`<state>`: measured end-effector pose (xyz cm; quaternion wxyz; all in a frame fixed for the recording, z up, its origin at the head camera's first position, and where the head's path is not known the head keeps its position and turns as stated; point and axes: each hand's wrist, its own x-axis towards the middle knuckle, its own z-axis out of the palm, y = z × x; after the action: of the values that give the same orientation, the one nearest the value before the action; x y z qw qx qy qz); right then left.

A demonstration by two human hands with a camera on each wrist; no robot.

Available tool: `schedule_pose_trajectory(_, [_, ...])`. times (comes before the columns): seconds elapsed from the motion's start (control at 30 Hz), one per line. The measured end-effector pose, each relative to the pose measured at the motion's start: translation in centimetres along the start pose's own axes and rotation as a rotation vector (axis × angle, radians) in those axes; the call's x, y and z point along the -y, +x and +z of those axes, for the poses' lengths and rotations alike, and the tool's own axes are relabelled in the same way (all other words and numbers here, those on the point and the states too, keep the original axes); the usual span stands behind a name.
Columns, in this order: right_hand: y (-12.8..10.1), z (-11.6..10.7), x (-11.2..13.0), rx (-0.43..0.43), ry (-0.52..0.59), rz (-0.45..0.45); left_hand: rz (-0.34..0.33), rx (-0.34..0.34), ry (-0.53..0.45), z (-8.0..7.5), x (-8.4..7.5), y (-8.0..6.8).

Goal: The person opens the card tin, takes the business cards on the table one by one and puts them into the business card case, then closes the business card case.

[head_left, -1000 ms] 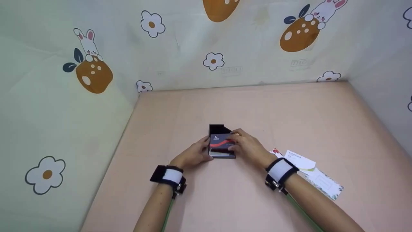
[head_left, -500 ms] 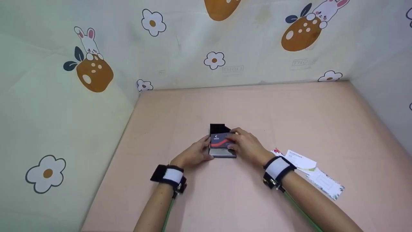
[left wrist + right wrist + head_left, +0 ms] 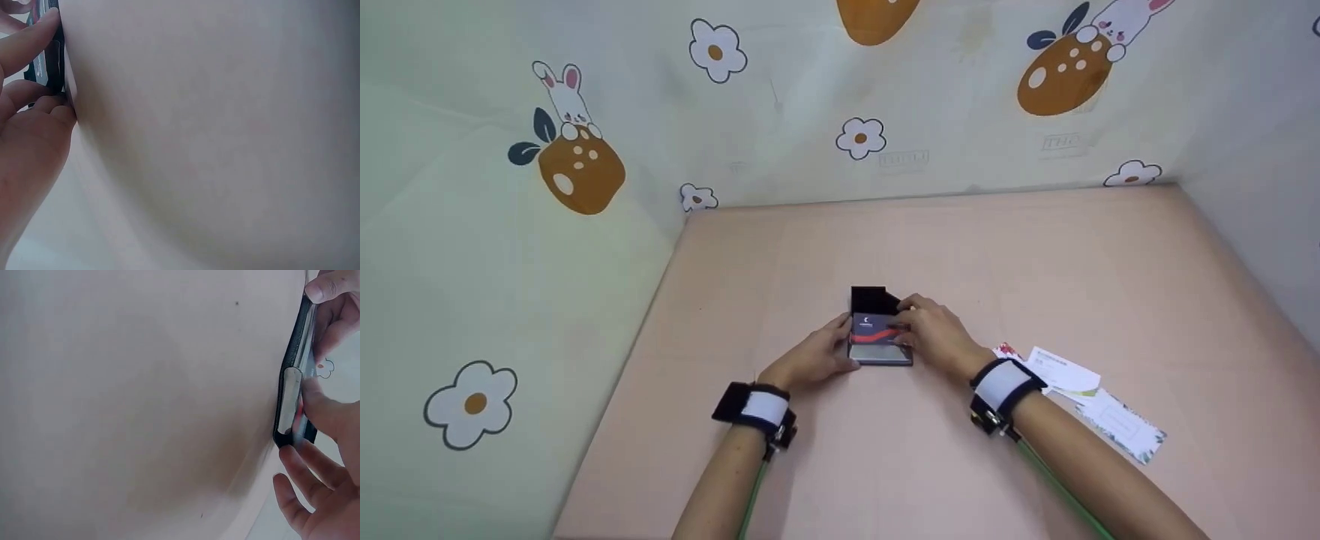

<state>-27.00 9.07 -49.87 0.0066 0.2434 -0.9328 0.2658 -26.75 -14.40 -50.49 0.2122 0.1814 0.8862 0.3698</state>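
A black card case (image 3: 868, 300) lies on the table with its lid tipped back and a silvery inner surface showing at the front. My left hand (image 3: 812, 357) grips the case along its left side, thumb at the near corner. Over the case's opening sits a dark grey business card (image 3: 870, 328) with a red wave and a white logo. My right hand (image 3: 941, 339) pinches that card at its right end, thumb on the card's near side. The right wrist view shows the case's side (image 3: 288, 396) edge-on, its lower fingers spread by the end.
Several loose cards lie to the right, partly behind the right wrist: a white card (image 3: 1061, 370) with a green corner and a leaf-bordered card (image 3: 1121, 424). The pinkish table (image 3: 780, 255) meets patterned walls at the back and sides.
The grey card has gone down lower and flatter into the case, and my right hand with it. A dark gap under the card has gone. My left hand keeps its grip.
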Motion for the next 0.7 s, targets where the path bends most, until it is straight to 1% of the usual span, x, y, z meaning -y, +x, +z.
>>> schedule_pose_trajectory(0.1, [0.0, 0.2, 0.0, -0.001, -0.015, -0.014, 0.004, 0.001, -0.014, 0.0, -0.1, 0.0])
schedule_pose_trajectory(0.23, [-0.1, 0.4, 0.0, 0.000, -0.036, -0.035, -0.007, 0.005, -0.032, 0.0, -0.2, 0.1])
schedule_pose_trajectory(0.4, [-0.4, 0.4, 0.0, -0.008, -0.084, -0.092, -0.022, 0.005, -0.033, 0.0, -0.3, 0.1])
schedule_pose_trajectory(0.57, [-0.8, 0.3, 0.2, 0.047, -0.133, -0.167, -0.033, 0.006, -0.016, 0.1, -0.1, 0.1])
schedule_pose_trajectory(0.7, [-1.1, 0.3, 0.5, 0.088, -0.132, -0.191, -0.030, 0.008, -0.017, 0.0, 0.1, -0.1])
